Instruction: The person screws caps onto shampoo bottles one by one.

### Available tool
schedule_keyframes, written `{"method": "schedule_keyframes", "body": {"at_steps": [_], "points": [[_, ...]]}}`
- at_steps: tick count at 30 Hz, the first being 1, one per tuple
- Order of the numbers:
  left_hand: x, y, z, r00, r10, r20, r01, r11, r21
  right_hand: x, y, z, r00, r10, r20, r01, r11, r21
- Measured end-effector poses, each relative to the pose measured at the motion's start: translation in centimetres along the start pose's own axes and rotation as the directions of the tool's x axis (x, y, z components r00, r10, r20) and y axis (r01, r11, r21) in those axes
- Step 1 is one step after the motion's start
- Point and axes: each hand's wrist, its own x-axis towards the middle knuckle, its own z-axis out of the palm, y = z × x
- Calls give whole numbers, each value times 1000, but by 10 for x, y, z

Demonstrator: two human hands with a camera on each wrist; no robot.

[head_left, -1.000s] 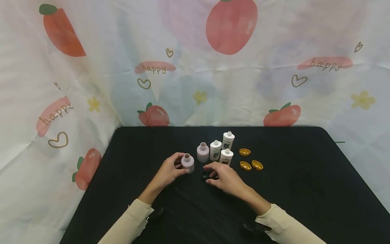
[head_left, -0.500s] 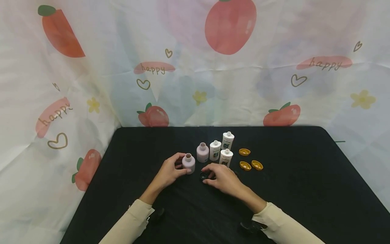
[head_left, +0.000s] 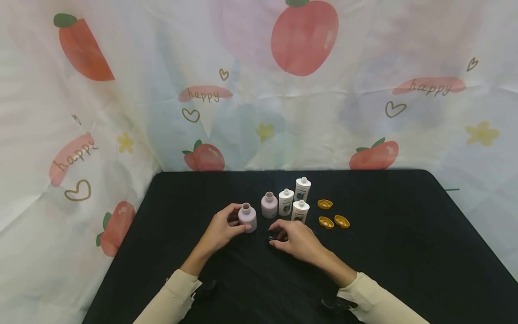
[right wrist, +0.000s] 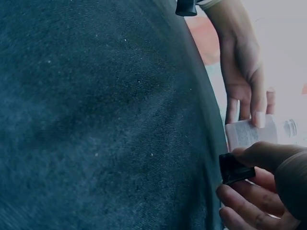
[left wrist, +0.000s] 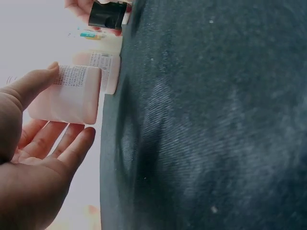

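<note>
My left hand (head_left: 220,229) grips a pale pink bottle (head_left: 247,219) by its sides, thumb in front and fingers behind. The bottle is upright and its neck is uncovered. To its right, my right hand (head_left: 297,238) pinches a small black bottle cap (right wrist: 235,168) between thumb and fingers. The cap is low over the black cloth, apart from the bottle. In the left wrist view the held bottle (left wrist: 67,96) shows small print on its side, and the cap (left wrist: 108,15) appears beyond it.
Behind my hands stand a second pink bottle (head_left: 269,206) and white bottles (head_left: 285,203), all uncapped. Right of them lie gold boat-shaped pieces (head_left: 341,221). A dark object behind my right hand is mostly hidden. A printed curtain (head_left: 315,130) hangs along the table's (head_left: 388,252) back edge.
The pink bottle in my left hand shifted slightly right, then back left. My right hand moved a little left with the cap. The head view tilted slightly up.
</note>
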Motion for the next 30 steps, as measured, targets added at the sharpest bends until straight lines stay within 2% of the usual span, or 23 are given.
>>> {"method": "schedule_keyframes", "body": {"at_steps": [4,11,18,23,30], "points": [[-1,1,-3,1000,17,-9,-17,1000,-19,-2,0,-2,999,-28,-17,29,996,89],[-4,7,-9,998,52,-18,-53,998,-46,-2,-7,-8,993,-85,-79,101,967,234],[-4,15,-14,997,76,-29,-78,993,-84,-1,-18,-19,989,-84,-125,115,957,265],[-5,21,-17,996,80,-37,-83,992,-92,0,-24,-26,981,-117,-156,154,956,249],[-6,34,-25,990,133,-40,-136,987,-87,0,-31,-36,972,-144,-184,186,954,234]]}}
